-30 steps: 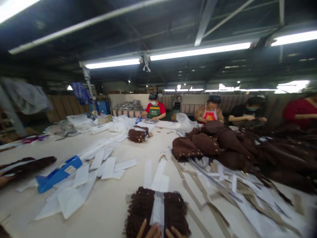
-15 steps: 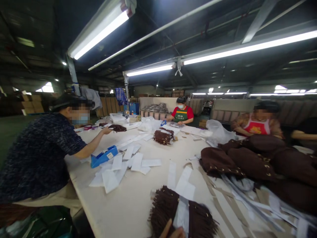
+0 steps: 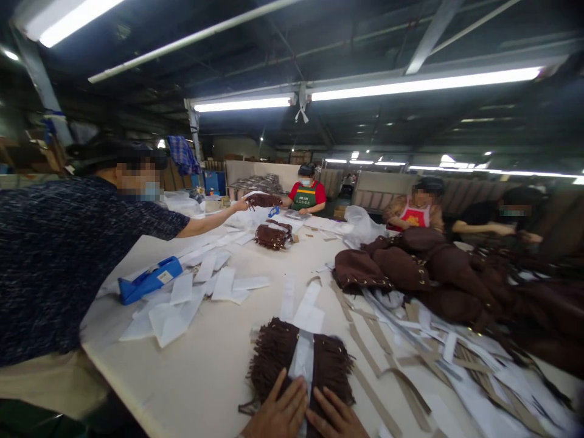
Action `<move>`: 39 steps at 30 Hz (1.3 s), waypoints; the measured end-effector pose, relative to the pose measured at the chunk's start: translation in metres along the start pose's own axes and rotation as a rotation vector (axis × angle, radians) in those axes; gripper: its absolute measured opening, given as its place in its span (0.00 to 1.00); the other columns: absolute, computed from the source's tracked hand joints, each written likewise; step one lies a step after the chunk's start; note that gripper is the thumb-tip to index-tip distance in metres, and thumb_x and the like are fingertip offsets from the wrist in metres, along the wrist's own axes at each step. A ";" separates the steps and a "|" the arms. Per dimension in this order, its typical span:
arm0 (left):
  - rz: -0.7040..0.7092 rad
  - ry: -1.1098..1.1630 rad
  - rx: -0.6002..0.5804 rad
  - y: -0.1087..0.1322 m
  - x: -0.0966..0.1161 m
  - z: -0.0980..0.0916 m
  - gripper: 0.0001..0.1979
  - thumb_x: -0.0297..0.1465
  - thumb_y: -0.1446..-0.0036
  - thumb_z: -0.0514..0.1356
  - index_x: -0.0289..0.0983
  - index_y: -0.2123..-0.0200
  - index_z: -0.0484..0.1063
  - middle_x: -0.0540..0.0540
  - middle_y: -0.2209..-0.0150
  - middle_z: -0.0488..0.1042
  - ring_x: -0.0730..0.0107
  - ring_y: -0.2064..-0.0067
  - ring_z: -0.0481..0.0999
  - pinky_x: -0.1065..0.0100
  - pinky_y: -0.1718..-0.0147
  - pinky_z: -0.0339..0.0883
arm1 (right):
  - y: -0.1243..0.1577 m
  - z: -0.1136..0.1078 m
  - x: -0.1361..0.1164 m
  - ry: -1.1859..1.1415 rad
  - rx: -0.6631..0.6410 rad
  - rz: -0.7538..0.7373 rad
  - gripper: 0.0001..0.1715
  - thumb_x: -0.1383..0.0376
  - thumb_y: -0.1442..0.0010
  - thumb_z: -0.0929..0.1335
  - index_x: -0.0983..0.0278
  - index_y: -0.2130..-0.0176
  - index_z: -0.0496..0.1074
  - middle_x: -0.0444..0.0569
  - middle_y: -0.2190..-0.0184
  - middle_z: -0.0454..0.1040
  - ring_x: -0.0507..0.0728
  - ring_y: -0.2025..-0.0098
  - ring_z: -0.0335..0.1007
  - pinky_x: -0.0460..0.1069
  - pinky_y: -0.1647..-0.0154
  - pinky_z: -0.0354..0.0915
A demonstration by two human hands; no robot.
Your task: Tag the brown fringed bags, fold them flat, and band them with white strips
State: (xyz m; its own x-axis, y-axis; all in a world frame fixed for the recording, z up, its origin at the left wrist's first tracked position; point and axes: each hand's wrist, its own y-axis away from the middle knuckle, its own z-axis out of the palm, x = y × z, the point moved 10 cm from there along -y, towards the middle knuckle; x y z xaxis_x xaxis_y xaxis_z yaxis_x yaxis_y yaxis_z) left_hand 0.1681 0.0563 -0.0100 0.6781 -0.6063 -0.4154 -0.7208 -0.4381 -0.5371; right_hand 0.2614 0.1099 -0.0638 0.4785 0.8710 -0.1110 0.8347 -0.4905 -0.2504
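A dark brown fringed leather piece [image 3: 274,350] lies on the pale table right in front of me. A whitish paper band [image 3: 301,359] runs down its middle, and small brass-coloured eyelets show along the band. My left hand [image 3: 278,410] rests on the band and the left part of the piece, fingers stretched out. Flat on the right part lies my right hand [image 3: 335,417], its fingers spread. Both hands press from above and neither grasps anything. The wrists are cut off by the lower picture edge. White paper strips [image 3: 308,310] lie just beyond the piece.
At left, a co-worker [image 3: 55,255] stretches an arm over the table, holding a brown fringed piece [image 3: 264,199]. A blue tape dispenser [image 3: 150,280] stands among white papers. Brown bags [image 3: 396,267] are heaped at right, beside tan strips [image 3: 365,353]. Another brown bundle [image 3: 272,236] sits farther back.
My view has turned right and down, bringing both hands into fuller sight on the fringed piece. The left co-worker's arm has reached farther across the table with the brown piece.
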 end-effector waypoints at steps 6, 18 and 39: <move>-0.230 0.326 -0.361 0.000 -0.012 -0.009 0.32 0.45 0.37 0.53 0.34 0.35 0.53 0.40 0.34 0.56 0.56 0.30 0.42 0.44 0.34 0.34 | 0.009 -0.045 -0.033 -0.158 -0.125 0.153 0.41 0.51 0.38 0.65 0.54 0.32 0.47 0.51 0.31 0.44 0.68 0.31 0.41 0.65 0.37 0.53; -2.008 1.877 0.026 0.092 0.023 -0.019 0.18 0.38 0.46 0.64 0.34 0.56 0.68 0.38 0.56 0.76 0.60 0.54 0.77 0.57 0.48 0.68 | -0.059 -0.114 0.058 -0.130 0.129 0.387 0.29 0.51 0.32 0.57 0.62 0.38 0.60 0.54 0.43 0.68 0.60 0.41 0.63 0.57 0.41 0.61; -1.748 1.989 0.462 0.033 -0.036 0.005 0.34 0.39 0.58 0.73 0.37 0.48 0.68 0.36 0.47 0.73 0.57 0.54 0.77 0.59 0.51 0.68 | -0.122 -0.060 0.146 -0.307 -0.103 0.736 0.32 0.43 0.35 0.54 0.61 0.65 0.72 0.49 0.69 0.76 0.58 0.65 0.70 0.48 0.67 0.58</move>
State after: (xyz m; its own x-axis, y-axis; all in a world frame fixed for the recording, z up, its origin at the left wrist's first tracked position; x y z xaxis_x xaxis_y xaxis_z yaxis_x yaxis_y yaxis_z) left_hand 0.1204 0.0667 -0.0166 -0.6173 0.1742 0.7672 0.1348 -0.9373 0.3213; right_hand 0.2454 0.2958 0.0079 0.8319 0.2844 -0.4764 0.3621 -0.9289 0.0779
